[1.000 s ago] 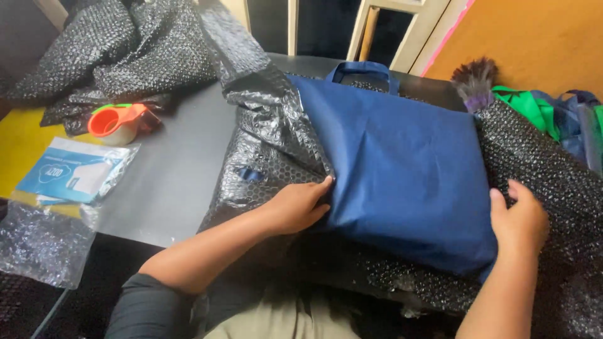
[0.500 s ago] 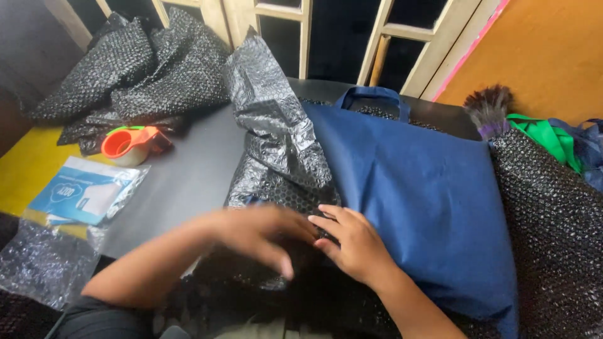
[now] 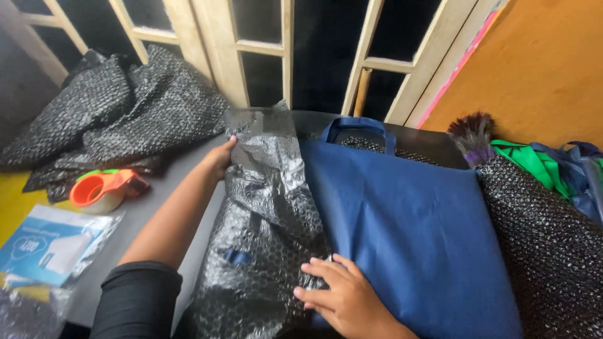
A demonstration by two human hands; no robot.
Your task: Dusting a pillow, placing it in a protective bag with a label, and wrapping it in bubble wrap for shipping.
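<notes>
Head view: I see the left hand point(image 3: 221, 160) closed on the far edge of the black bubble wrap point(image 3: 267, 238), which is folded over the blue fabric bag point(image 3: 408, 232) on the grey surface point(image 3: 157, 207). The right hand point(image 3: 342, 298) lies flat and open, pressing the wrap's near edge against the bag. A blue-and-white rectangular packet point(image 3: 47, 248) in clear plastic lies at far left, beside an orange tape dispenser point(image 3: 103, 189).
</notes>
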